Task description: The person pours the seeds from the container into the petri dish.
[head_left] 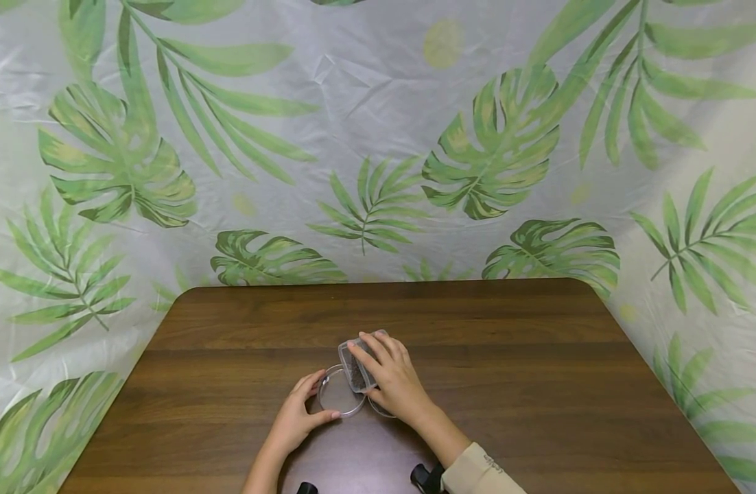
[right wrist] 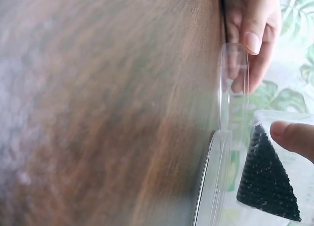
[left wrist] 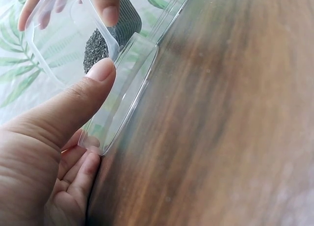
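My right hand [head_left: 395,383] grips a clear plastic container [head_left: 348,355] and holds it tilted over a round, clear petri dish [head_left: 338,399]. Dark granules [left wrist: 96,50] are heaped against one side of the container, towards its open rim. My left hand [head_left: 294,416] holds the dish by its edge, thumb on the near side and fingers on the far side. In the right wrist view, the granules [right wrist: 267,179] form a slanted heap. A second clear dish [head_left: 381,410] lies beside the first, partly hidden under my right hand.
The dishes rest on a brown wooden table [head_left: 508,370]. Behind it hangs a pale cloth [head_left: 378,116] printed with green leaves. Black objects [head_left: 426,476] show at the near edge, close to the right sleeve [head_left: 479,472].
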`<state>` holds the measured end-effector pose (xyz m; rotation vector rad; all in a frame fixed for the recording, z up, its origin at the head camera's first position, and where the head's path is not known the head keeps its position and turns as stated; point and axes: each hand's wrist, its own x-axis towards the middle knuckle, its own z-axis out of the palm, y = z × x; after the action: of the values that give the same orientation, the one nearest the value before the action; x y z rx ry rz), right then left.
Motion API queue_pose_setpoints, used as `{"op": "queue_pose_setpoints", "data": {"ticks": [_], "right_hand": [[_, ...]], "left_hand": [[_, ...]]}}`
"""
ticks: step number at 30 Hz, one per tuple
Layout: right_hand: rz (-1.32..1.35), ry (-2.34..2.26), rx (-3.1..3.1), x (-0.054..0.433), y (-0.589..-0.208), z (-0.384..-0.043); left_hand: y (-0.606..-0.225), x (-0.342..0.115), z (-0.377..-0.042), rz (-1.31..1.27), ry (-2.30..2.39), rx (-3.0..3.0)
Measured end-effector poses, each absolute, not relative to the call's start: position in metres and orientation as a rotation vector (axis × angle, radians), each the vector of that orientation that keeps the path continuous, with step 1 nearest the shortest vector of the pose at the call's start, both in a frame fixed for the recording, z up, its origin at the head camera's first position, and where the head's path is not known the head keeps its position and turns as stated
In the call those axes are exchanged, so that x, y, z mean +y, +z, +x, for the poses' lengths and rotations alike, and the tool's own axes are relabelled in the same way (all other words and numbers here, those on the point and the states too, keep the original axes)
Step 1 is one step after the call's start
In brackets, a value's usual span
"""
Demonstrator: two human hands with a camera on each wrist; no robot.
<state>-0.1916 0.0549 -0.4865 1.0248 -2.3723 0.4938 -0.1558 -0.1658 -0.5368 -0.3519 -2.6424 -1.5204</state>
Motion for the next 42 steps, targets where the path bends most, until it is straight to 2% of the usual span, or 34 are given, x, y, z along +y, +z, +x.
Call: {"op": "queue_pose_setpoints", "data": {"ticks": [42], "right_hand": [[1.049,0.424,-2.345,0.0516,-0.4867,-0.1907]], "left_hand": [[-0.5341,-0.1653,-0.1543,-0.378,-1.583,-2.6]]}}
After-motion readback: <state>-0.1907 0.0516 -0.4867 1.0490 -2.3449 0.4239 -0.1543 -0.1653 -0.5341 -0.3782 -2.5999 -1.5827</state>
